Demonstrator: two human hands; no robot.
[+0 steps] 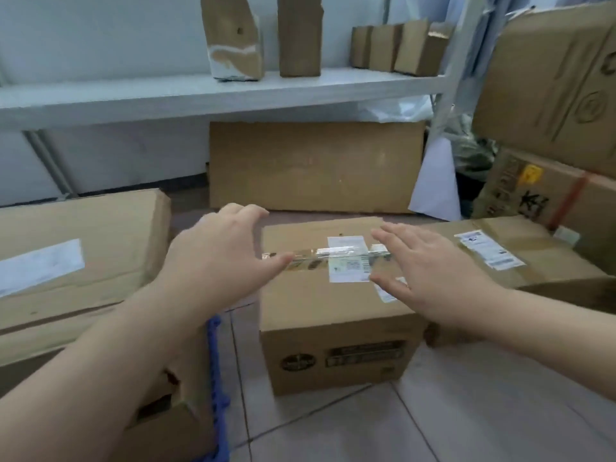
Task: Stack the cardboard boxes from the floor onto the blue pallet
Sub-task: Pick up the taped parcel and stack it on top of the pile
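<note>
A taped cardboard box (pixel 320 305) with white labels on its top stands on the tiled floor in the middle. My left hand (pixel 216 258) hovers open over its left edge, fingers spread. My right hand (pixel 430 278) is open above its right side, empty too. At the lower left a strip of the blue pallet (pixel 216 378) shows, with a long cardboard box (pixel 83 261) stacked on lower boxes on it. Another labelled box (pixel 520 258) lies on the floor to the right, touching the middle box.
A flat wide box (pixel 316 165) leans against the wall under a white shelf (pixel 200 95) that holds several small cartons. Large boxes (pixel 550 78) are piled at the right. Bare grey floor tiles (pixel 433 428) lie in front.
</note>
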